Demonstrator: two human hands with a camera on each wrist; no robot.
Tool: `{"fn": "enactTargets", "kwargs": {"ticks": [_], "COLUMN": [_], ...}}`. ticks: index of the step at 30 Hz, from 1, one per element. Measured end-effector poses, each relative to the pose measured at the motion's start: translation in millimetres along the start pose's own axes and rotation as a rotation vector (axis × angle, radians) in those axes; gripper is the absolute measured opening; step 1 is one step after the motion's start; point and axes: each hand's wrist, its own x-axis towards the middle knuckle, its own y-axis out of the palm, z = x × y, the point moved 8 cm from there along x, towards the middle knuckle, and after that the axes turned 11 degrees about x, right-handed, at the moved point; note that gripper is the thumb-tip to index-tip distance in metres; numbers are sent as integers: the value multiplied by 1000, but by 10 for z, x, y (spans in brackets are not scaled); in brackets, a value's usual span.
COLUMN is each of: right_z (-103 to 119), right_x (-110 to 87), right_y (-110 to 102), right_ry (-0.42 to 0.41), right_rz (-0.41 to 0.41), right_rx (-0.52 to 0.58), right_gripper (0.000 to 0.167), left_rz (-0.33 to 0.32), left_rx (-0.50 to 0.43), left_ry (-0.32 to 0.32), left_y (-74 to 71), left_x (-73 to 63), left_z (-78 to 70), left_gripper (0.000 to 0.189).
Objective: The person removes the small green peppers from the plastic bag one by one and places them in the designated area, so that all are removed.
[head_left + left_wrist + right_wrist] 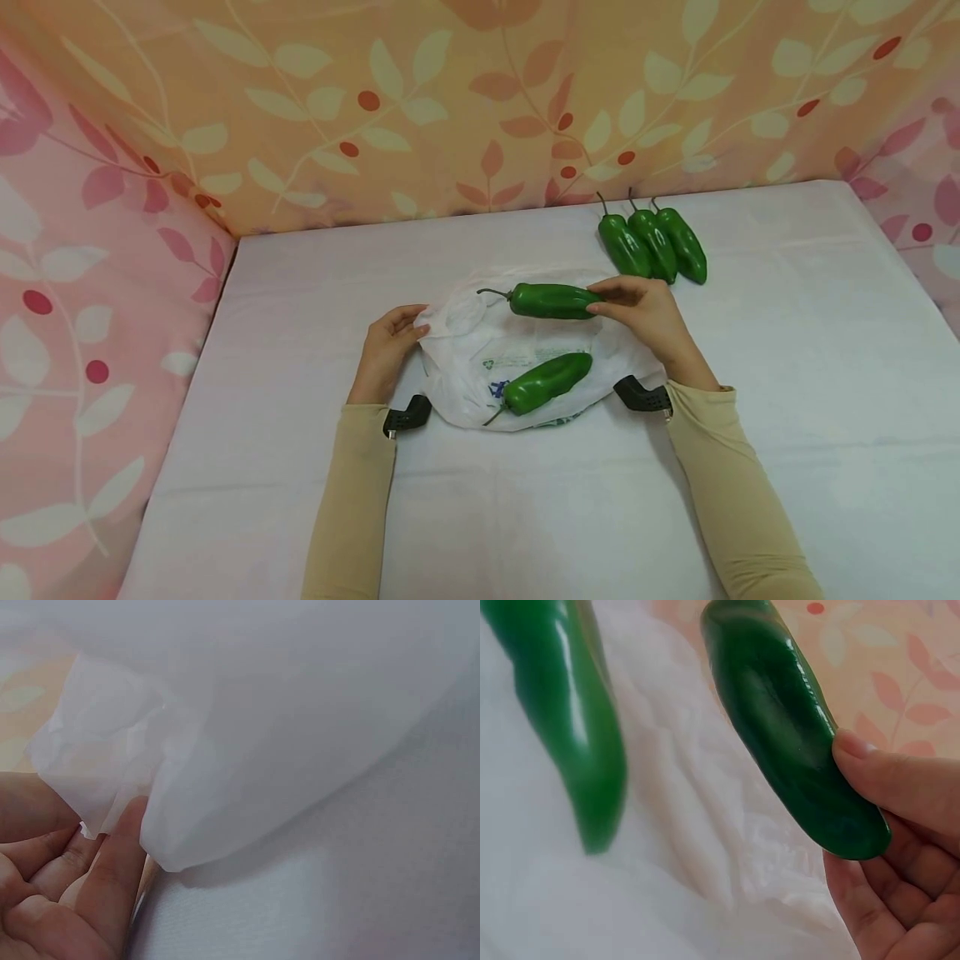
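Held pepper: a glossy green pepper point(551, 301) over the far half of the bag, stem toward the left; I can't tell if it touches the plastic.
Right hand: the right hand point(648, 315) pinches that pepper's blunt end between thumb and fingers.
Bag: a crumpled white plastic bag point(457, 379) with green and blue print, under both peppers.
Left hand: the left hand point(386, 346) has the bag's left edge nipped between thumb and fingers.
Second pepper: another green pepper point(549, 383) lying on the bag's near half.
Beyond: three green peppers point(652, 243) side by side on the white tablecloth point(795, 400), before a leaf-patterned curtain point(420, 158).
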Motion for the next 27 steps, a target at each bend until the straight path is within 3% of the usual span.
{"fn": "enactTargets", "kwargs": {"ticks": [11, 19, 27], "right_z": [13, 31, 20], "right_x": [-10, -8, -26], "right_y": [-184, -341, -488], "right_ry": [6, -40, -65], "right_rz": [-90, -177, -262], "right_rx": [19, 100, 113], "right_gripper": [33, 29, 27], "left_rz": [-2, -5, 3], "left_rx": [2, -8, 1], "left_ry": [-3, -2, 0], "left_y": [-5, -11, -3], "left_x": [4, -20, 0], "left_z": [10, -12, -6], "left_gripper": [36, 36, 37]}}
